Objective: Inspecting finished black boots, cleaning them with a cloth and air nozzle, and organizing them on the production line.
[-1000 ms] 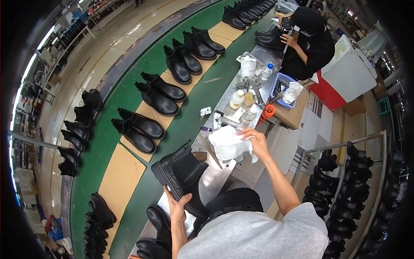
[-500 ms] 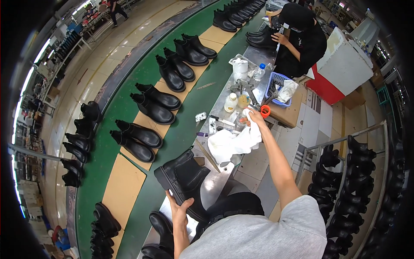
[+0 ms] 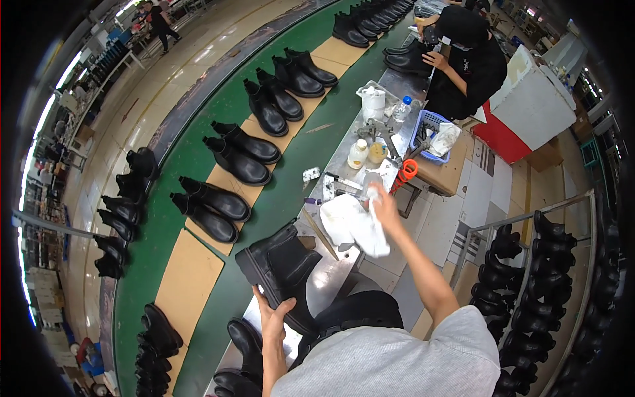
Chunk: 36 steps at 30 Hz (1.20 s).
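A black ankle boot is tilted in front of me, sole toward the left. My left hand is closed round the sole's edge, thumb on one side and fingers on the other. In my right hand a white cloth is bunched, its loose part spreading over the metal bench. Just beyond that hand is a small clear container; I cannot tell whether they touch. A thin flat strip lies between boot and cloth.
Black boots stand in pairs on cardboard along the green conveyor. On the bench are a white bottle, a yellowish jar and orange-handled scissors. Beyond are a blue basket and a co-worker. A boot rack stands right.
My right hand has drawn slightly back toward me with the cloth, which hangs differently. More of the clear container shows. My left hand and the boot are nearly still.
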Tool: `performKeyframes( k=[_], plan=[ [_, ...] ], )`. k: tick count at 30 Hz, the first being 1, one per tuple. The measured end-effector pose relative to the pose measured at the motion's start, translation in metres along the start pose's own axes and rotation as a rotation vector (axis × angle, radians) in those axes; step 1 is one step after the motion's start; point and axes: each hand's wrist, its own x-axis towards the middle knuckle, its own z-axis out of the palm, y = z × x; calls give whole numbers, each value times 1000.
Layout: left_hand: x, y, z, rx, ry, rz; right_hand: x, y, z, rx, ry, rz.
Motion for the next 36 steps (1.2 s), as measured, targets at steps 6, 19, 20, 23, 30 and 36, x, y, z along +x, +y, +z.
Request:
performKeyframes(
  k=[6,19,20,23,30,36],
  plan=[
    [-6,11,6,16,12,68,79,-40,-44,392,-182,410],
    [-15,5,-8,-69,35,140,-79,-243,112,283,-960,180],
    [-17,6,-9,-61,36,144,-80,-242,116,287,-965,173],
    [-19,1,-14,-63,24,159,-84,-237,124,308,-975,177],
    [-15,4,-19,-54,38,144,-93,-229,137,568,-861,220],
    [-16,3,-24,-37,35,152,-94,-241,139,320,-897,76]
  ],
)
